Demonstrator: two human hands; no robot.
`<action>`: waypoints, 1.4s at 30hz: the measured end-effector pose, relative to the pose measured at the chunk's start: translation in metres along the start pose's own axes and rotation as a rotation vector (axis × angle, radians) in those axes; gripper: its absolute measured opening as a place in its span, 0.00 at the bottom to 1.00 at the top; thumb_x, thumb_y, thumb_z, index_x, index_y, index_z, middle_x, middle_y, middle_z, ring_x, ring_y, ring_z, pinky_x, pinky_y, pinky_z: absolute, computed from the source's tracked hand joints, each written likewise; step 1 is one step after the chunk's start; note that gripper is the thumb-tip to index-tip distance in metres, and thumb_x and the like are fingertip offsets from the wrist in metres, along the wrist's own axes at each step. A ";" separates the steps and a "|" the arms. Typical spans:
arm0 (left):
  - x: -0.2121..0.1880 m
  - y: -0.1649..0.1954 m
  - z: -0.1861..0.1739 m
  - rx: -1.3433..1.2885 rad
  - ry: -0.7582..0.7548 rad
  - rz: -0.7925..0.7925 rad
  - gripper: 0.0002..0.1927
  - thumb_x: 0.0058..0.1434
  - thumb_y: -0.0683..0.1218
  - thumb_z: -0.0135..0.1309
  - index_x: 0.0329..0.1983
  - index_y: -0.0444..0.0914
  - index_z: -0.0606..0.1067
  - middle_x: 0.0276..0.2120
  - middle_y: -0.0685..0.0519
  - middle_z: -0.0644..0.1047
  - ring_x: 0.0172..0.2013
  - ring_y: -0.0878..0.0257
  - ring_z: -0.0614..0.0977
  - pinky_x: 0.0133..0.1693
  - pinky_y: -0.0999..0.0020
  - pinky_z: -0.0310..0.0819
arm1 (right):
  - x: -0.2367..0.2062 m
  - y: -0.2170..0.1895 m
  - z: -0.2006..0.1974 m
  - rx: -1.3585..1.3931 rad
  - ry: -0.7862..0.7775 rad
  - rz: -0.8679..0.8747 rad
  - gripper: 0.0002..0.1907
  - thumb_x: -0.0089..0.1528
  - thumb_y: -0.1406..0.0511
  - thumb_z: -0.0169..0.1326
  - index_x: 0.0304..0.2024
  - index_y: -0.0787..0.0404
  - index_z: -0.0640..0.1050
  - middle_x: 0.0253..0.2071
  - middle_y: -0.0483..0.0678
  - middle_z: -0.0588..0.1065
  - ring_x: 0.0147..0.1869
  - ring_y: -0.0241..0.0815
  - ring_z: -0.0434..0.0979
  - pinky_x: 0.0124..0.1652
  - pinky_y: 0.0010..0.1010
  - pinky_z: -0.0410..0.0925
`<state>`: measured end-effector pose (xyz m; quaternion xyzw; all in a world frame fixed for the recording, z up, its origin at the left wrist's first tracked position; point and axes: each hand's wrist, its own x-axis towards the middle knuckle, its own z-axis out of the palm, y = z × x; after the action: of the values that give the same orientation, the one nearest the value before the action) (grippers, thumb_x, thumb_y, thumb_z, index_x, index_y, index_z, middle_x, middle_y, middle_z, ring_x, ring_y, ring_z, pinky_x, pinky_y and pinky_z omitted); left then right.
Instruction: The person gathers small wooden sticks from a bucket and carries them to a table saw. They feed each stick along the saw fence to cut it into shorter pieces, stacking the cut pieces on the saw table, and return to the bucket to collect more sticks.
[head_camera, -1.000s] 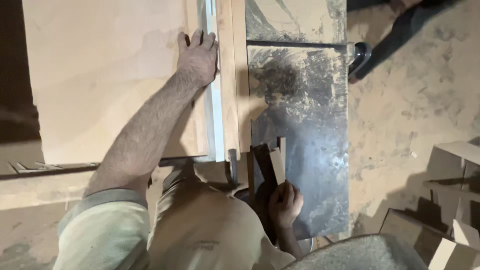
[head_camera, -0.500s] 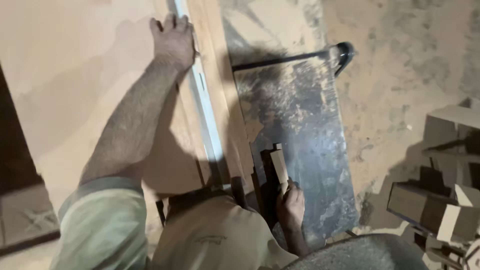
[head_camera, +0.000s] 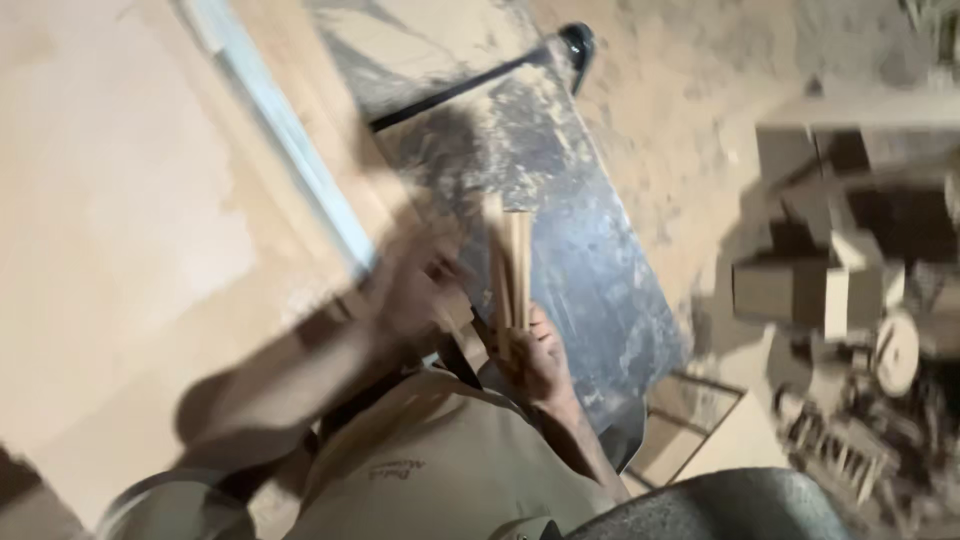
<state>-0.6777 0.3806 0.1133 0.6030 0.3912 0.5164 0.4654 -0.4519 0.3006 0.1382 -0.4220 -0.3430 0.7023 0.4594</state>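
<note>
My right hand grips thin wooden strips that stand upright over the dusty grey saw table. My left hand is a blur near my chest, just left of the strips; whether it holds anything is unclear. A large pale board lies on the left, with a light metal fence rail along its right edge.
A black bar crosses the saw table and ends in a black knob. Stacked wood offcuts and boxes sit on the sawdust-covered floor to the right. A flat panel lies on the floor near my feet.
My left hand has left the far end of the board and swung back toward my chest. My right hand has lifted the strips higher. The view has tilted and shifted right.
</note>
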 end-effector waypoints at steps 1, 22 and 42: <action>-0.016 0.006 0.017 -0.045 0.014 -0.132 0.22 0.65 0.49 0.60 0.60 0.37 0.74 0.60 0.42 0.76 0.60 0.50 0.76 0.63 0.53 0.69 | 0.001 -0.002 0.006 0.002 -0.057 0.011 0.17 0.70 0.67 0.47 0.61 0.67 0.69 0.37 0.46 0.73 0.31 0.30 0.69 0.30 0.21 0.64; -0.093 -0.046 0.009 0.923 0.260 -0.392 0.29 0.60 0.53 0.65 0.60 0.35 0.74 0.65 0.43 0.71 0.57 0.46 0.75 0.59 0.56 0.73 | -0.073 0.041 -0.165 -1.527 0.180 -0.569 0.19 0.63 0.66 0.57 0.57 0.60 0.76 0.50 0.57 0.76 0.54 0.61 0.74 0.52 0.51 0.67; -0.021 -0.036 -0.040 1.413 -0.093 -0.575 0.43 0.59 0.63 0.57 0.70 0.32 0.65 0.74 0.45 0.58 0.73 0.44 0.52 0.64 0.28 0.43 | -0.070 0.047 -0.146 -1.611 0.228 -0.665 0.19 0.63 0.64 0.58 0.56 0.60 0.75 0.57 0.56 0.73 0.58 0.62 0.72 0.55 0.53 0.64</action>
<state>-0.7204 0.3765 0.0746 0.6530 0.7502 -0.0241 0.1012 -0.3200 0.2325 0.0571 -0.5638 -0.7914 0.0301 0.2343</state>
